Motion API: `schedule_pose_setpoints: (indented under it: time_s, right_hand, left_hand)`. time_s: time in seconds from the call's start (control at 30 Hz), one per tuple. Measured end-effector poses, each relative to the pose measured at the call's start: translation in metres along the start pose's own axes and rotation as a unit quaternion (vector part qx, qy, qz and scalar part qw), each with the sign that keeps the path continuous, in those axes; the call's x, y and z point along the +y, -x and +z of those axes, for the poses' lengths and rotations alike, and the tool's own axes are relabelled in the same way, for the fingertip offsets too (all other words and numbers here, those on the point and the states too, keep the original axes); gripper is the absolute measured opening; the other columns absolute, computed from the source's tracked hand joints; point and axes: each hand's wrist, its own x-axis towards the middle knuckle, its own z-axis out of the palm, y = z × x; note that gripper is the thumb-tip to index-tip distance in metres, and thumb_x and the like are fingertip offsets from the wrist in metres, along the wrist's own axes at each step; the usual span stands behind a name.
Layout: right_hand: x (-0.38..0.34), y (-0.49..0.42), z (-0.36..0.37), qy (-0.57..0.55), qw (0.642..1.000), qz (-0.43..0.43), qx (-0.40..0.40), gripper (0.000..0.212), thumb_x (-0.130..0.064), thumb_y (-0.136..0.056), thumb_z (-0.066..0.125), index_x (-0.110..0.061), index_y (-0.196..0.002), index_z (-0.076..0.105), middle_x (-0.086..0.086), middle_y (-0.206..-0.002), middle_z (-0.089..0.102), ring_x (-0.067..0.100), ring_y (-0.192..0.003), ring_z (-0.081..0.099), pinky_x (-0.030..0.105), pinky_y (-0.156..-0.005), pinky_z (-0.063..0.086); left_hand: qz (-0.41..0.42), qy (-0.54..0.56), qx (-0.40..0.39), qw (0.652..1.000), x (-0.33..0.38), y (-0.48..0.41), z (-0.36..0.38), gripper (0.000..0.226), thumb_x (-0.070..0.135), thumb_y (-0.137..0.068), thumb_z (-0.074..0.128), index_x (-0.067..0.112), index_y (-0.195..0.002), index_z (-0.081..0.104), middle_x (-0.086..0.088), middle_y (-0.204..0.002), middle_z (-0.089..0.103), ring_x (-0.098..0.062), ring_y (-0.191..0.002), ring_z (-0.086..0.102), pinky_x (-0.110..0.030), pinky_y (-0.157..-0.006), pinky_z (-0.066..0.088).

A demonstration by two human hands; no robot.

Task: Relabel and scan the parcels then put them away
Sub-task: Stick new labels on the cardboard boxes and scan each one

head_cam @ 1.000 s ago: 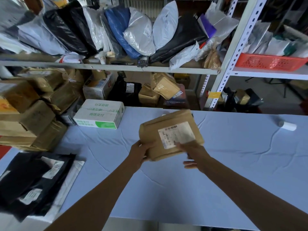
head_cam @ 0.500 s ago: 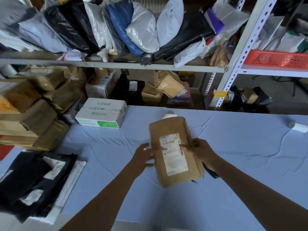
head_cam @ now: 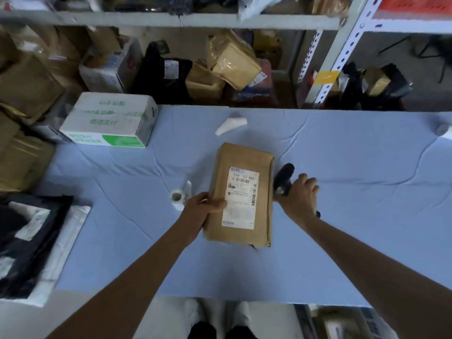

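Dim flat indoor light, faint soft shadows on the pale blue cloth-covered table, slight motion blur overall, wide-angle bowing toward the edges.

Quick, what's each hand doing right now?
Left hand: holding the brown parcel.
Right hand: on the black scanner; grip cannot be told.

**Parcel storeroom, plain as day**

Perforated steel shelving up the back, taped brown cartons stacked left, black mailer bags heaped on a blue-covered table, and there's a label roll, a black scanner, a barcoded parcel.
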Motion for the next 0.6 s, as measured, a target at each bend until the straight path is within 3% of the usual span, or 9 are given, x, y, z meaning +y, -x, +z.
schedule_pose_setpoints:
  time_s: [0.13, 0.23, 0.3, 0.37, 0.47, 0.6]
  right_hand:
    - [0.007, -0.009, 0.016, -0.022, 1.0, -0.01, -0.003, 0.079, -0.029, -0.069, 0.083, 0.0, -0.126, 0.037, 0.021, -0.124, 0.037, 0.038, -0.114, 0.039, 0.045, -0.092, 0.04]
    - [0.014, -0.011, 0.022, -0.026, 1.0, -0.017, -0.002, 0.058, -0.023, -0.08, 0.075, 0.0, -0.12, 0.04, 0.022, -0.122, 0.037, 0.04, -0.111, 0.041, 0.048, -0.09, 0.042]
    - [0.013, -0.008, 0.02, -0.059, 0.998, -0.02, 0.005, 0.042, -0.016, -0.087, 0.064, 0.003, -0.118, 0.041, 0.024, -0.122, 0.038, 0.041, -0.11, 0.042, 0.049, -0.092, 0.042]
    - [0.005, 0.004, 0.006, -0.166, 0.986, 0.032, 0.018, 0.034, -0.015, -0.087, 0.057, 0.001, -0.115, 0.044, 0.022, -0.118, 0.043, 0.038, -0.103, 0.048, 0.048, -0.087, 0.046]
    - [-0.017, 0.041, -0.026, -0.345, 0.935, 0.078, 0.019, 0.022, -0.018, -0.081, 0.057, -0.006, -0.099, 0.051, 0.015, -0.092, 0.059, 0.027, -0.074, 0.058, 0.035, -0.062, 0.05]
    - [-0.047, 0.091, -0.062, -0.356, 0.93, 0.039, -0.083, 0.009, -0.01, -0.076, 0.065, -0.003, -0.081, 0.063, 0.009, -0.062, 0.063, 0.022, -0.055, 0.06, 0.033, -0.057, 0.052]
  left_hand:
    - [-0.022, 0.039, -0.012, 0.999, -0.014, -0.002, 0.002, 0.059, 0.016, -0.061, 0.073, 0.001, -0.116, 0.061, -0.013, -0.109, 0.07, -0.032, -0.1, 0.067, -0.041, -0.087, 0.055]
    - [-0.035, 0.049, -0.019, 0.998, -0.018, 0.0, 0.002, 0.054, 0.018, -0.066, 0.07, 0.0, -0.117, 0.062, -0.013, -0.112, 0.07, -0.032, -0.104, 0.066, -0.045, -0.093, 0.051]
    - [-0.036, 0.062, -0.009, 0.997, -0.018, 0.001, 0.001, 0.053, 0.017, -0.068, 0.07, 0.0, -0.117, 0.061, -0.012, -0.112, 0.07, -0.031, -0.104, 0.065, -0.045, -0.091, 0.052]
    - [-0.037, 0.063, 0.01, 0.997, -0.015, 0.003, 0.002, 0.041, 0.015, -0.074, 0.071, 0.003, -0.112, 0.063, -0.009, -0.105, 0.071, -0.027, -0.098, 0.066, -0.037, -0.08, 0.053]
    - [-0.041, 0.069, 0.034, 0.996, -0.007, 0.007, 0.005, 0.022, 0.011, -0.087, 0.062, 0.005, -0.108, 0.061, -0.006, -0.1, 0.07, -0.026, -0.096, 0.063, -0.034, -0.075, 0.05]
    - [-0.036, 0.074, 0.047, 0.996, 0.002, 0.012, 0.009, 0.028, 0.005, -0.087, 0.06, 0.001, -0.114, 0.056, -0.012, -0.106, 0.067, -0.028, -0.094, 0.064, -0.038, -0.075, 0.052]
